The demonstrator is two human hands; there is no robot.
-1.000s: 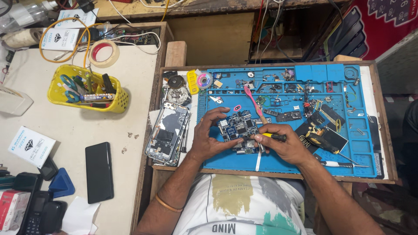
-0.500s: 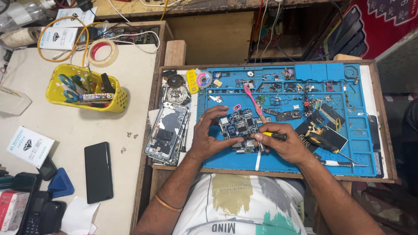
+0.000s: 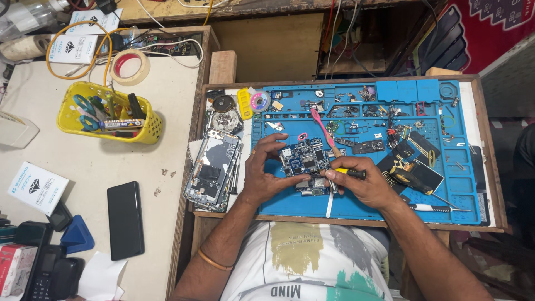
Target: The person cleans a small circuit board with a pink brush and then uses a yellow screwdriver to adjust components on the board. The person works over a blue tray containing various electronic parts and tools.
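Note:
A blue phone circuit board (image 3: 304,159) lies on the blue repair mat (image 3: 462,189). My left hand (image 3: 266,175) grips the board from its left side, thumb and fingers around its edges. My right hand (image 3: 362,184) holds a small screwdriver with a yellow and black handle (image 3: 350,173), its tip pointing at the board's lower edge. A pink pry tool (image 3: 322,128) lies just above the board. An opened phone body (image 3: 213,167) rests left of my left hand, at the mat's edge.
Small parts, screws and flex cables are scattered over the mat's upper compartments. A dark component sheet (image 3: 415,167) lies right of my right hand. On the white table at left stand a yellow tool basket (image 3: 108,114), a tape roll (image 3: 129,64) and a black phone (image 3: 125,219).

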